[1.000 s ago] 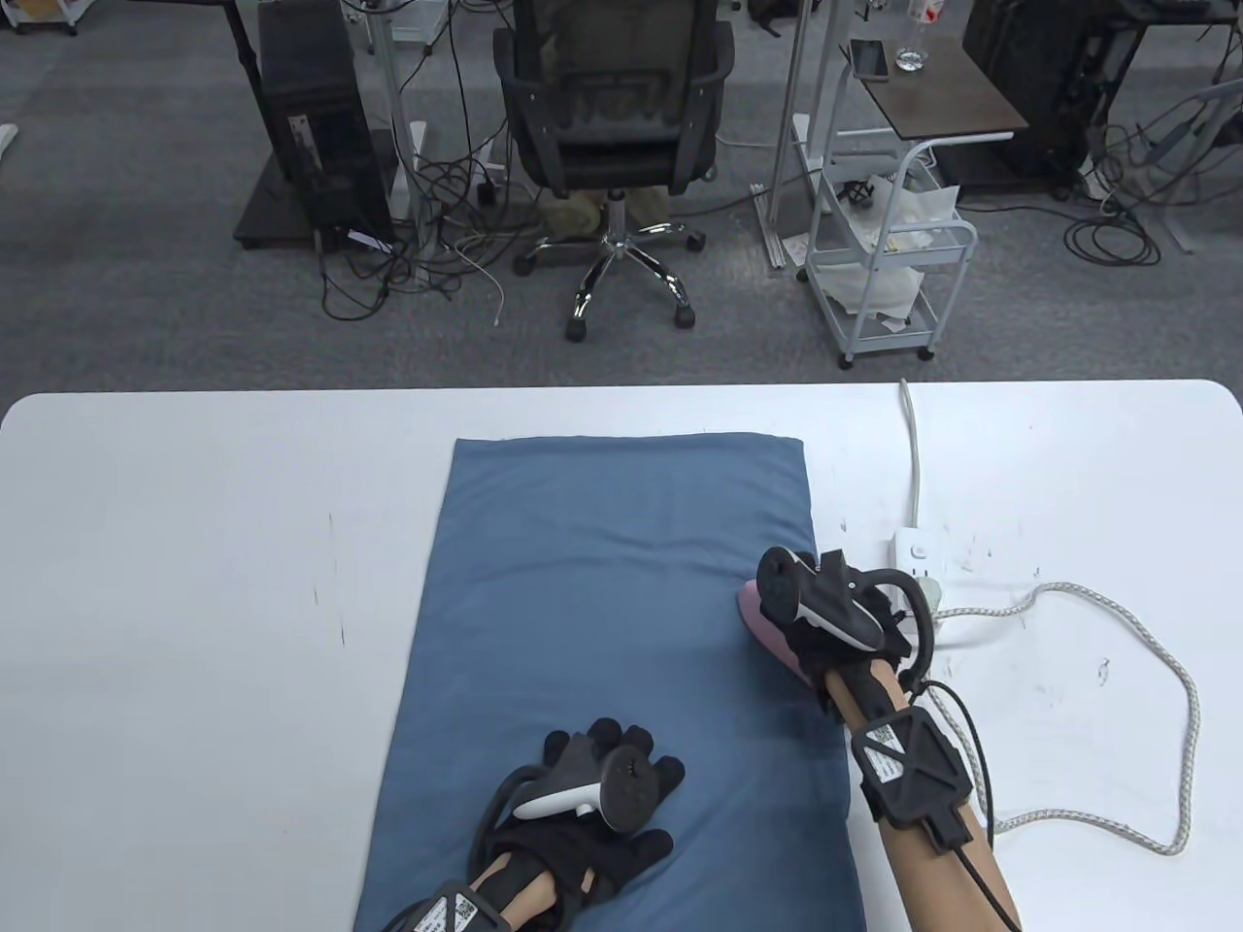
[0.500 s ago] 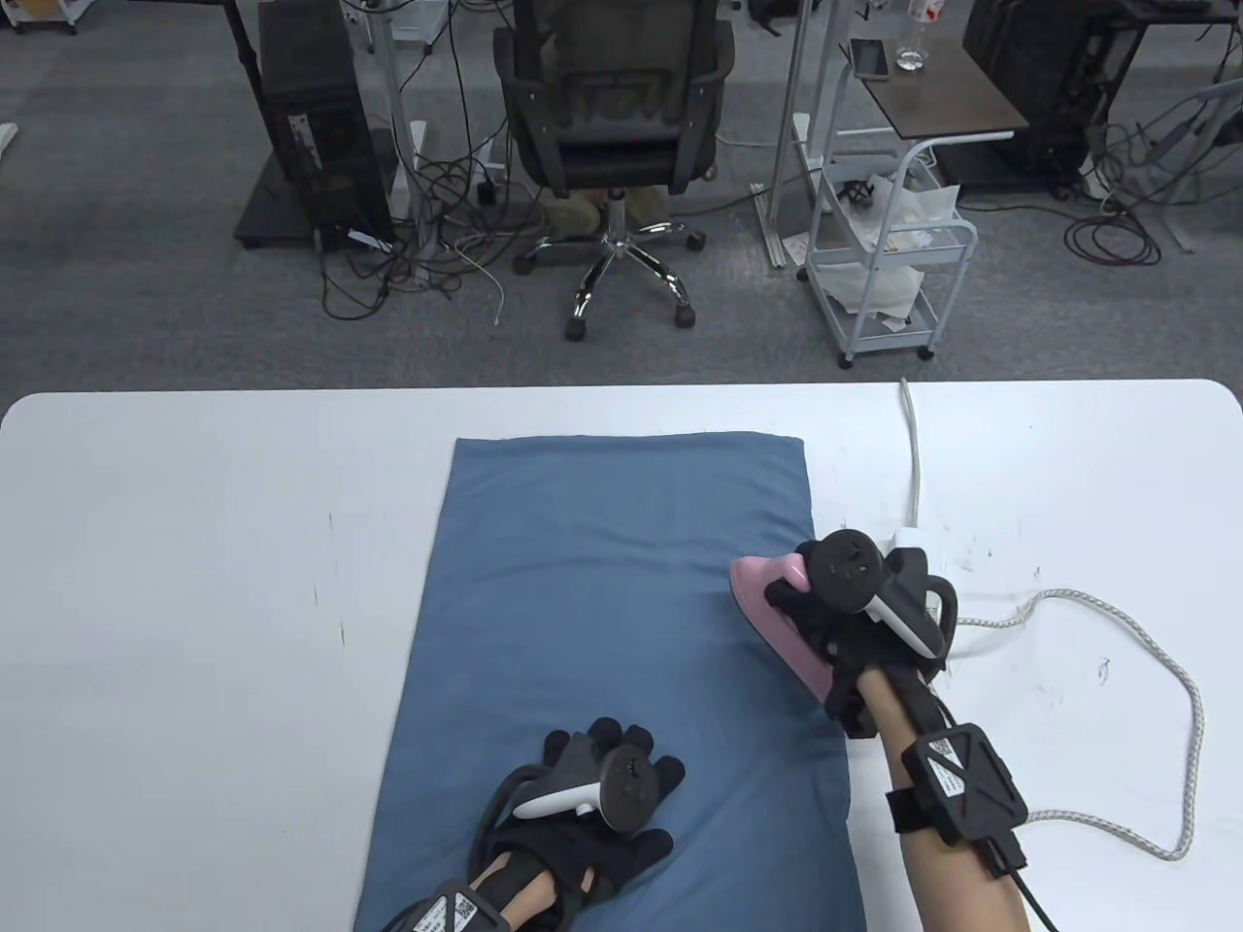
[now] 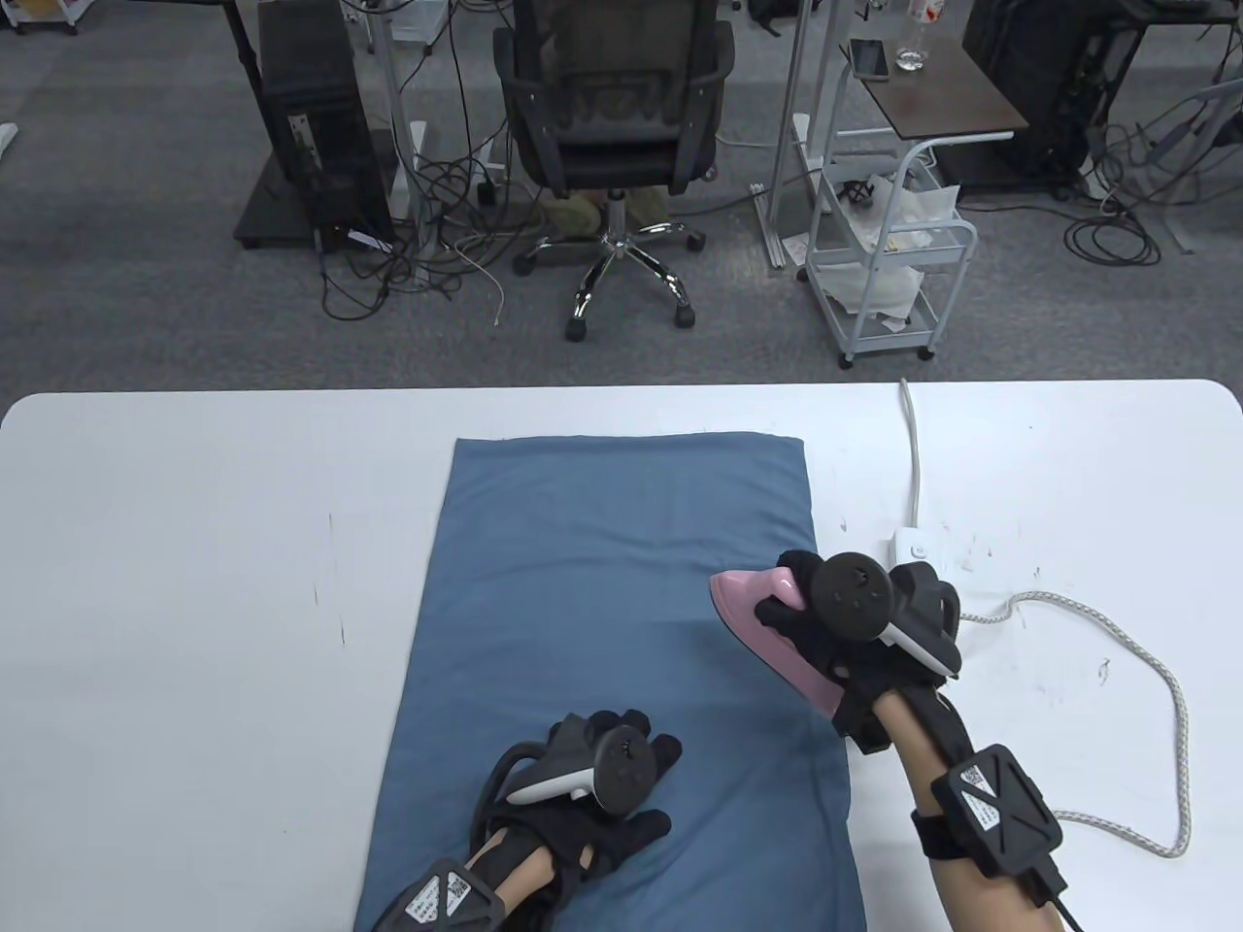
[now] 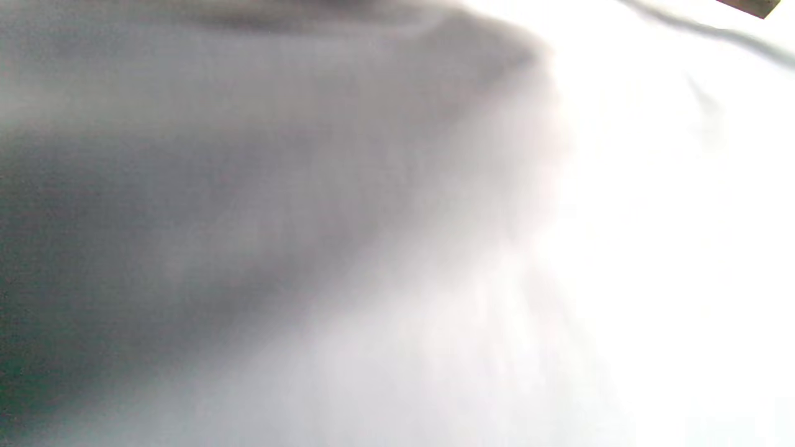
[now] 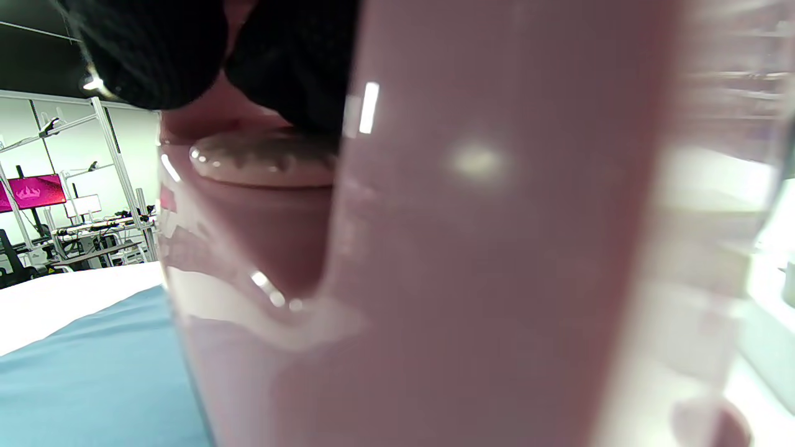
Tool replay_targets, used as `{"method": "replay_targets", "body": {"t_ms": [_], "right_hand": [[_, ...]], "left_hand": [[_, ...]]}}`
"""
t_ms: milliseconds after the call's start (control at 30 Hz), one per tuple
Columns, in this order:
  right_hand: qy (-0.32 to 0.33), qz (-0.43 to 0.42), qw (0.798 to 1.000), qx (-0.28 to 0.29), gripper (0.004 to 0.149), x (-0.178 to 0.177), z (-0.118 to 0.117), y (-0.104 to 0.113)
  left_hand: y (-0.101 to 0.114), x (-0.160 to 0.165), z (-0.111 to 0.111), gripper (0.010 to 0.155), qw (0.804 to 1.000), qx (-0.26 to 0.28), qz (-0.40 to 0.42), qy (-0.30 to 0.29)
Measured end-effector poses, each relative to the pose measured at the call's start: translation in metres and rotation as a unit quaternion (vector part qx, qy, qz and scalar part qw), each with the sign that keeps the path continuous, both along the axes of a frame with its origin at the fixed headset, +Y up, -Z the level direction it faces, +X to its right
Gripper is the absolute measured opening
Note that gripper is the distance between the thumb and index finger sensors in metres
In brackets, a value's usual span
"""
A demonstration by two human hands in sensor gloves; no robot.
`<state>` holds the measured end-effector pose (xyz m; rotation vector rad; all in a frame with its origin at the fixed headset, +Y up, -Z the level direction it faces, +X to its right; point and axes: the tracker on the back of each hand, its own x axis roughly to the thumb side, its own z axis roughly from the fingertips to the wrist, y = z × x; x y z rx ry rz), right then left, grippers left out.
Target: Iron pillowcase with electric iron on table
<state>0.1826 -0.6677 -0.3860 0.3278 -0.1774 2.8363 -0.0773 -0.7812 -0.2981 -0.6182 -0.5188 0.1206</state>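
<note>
The blue pillowcase (image 3: pixel 621 670) lies flat on the white desk (image 3: pixel 194 582), long axis running away from the person. The pink iron (image 3: pixel 767 626) sits at its right edge, nose aimed left and away, so the unpressed cloth lies to the left of the right hand (image 3: pixel 855 621). That hand grips the iron's handle, fingers wrapped over the top, forearm angling in from the lower right. The left hand (image 3: pixel 592 786) rests fingers spread and palm down on the near end, pinning the fabric. The iron's cord (image 3: pixel 1146 650) loops off to the right, clear of the likely sweep.
</note>
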Motion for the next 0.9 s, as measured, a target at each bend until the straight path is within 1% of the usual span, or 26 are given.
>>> {"method": "replay_targets", "body": {"t_ms": [133, 200, 267, 367, 433, 467, 500, 633, 767, 900], "right_hand": [[-0.005, 0.004, 1.0, 0.0, 0.063, 0.004, -0.001, -0.001], [-0.006, 0.009, 1.0, 0.001, 0.063, 0.005, -0.001, -0.001], [-0.007, 0.008, 1.0, -0.001, 0.063, 0.006, -0.002, -0.002], [-0.007, 0.008, 1.0, -0.004, 0.063, 0.007, -0.002, -0.003], [-0.007, 0.01, 1.0, -0.005, 0.063, 0.007, -0.003, -0.004], [-0.006, 0.01, 1.0, -0.006, 0.063, 0.007, -0.003, -0.005], [-0.006, 0.011, 1.0, -0.007, 0.063, 0.006, -0.003, -0.005], [-0.004, 0.017, 1.0, -0.008, 0.063, 0.003, -0.003, -0.006], [0.005, 0.028, 1.0, -0.005, 0.063, -0.006, 0.0, -0.007], [0.032, 0.052, 0.998, -0.005, 0.063, -0.025, 0.008, -0.012]], "left_hand": [[0.001, 0.0, -0.033, 0.075, 0.999, 0.01, -0.039, 0.024], [-0.003, 0.001, -0.05, 0.074, 0.998, 0.014, -0.051, 0.038], [-0.008, 0.002, -0.062, 0.073, 0.997, 0.001, -0.049, 0.051], [-0.018, 0.002, -0.068, 0.072, 0.997, -0.023, -0.027, 0.067], [-0.025, 0.003, -0.069, 0.072, 0.997, -0.037, -0.039, 0.057], [-0.025, 0.002, -0.066, 0.072, 0.997, -0.036, -0.055, 0.045], [-0.026, 0.0, -0.064, 0.072, 0.997, -0.039, -0.054, 0.036], [-0.031, -0.006, -0.045, 0.073, 0.997, -0.063, -0.036, 0.041], [-0.031, -0.013, -0.02, 0.073, 0.996, -0.065, -0.035, 0.048], [-0.032, -0.018, 0.002, 0.073, 0.995, -0.066, -0.034, 0.059]]}}
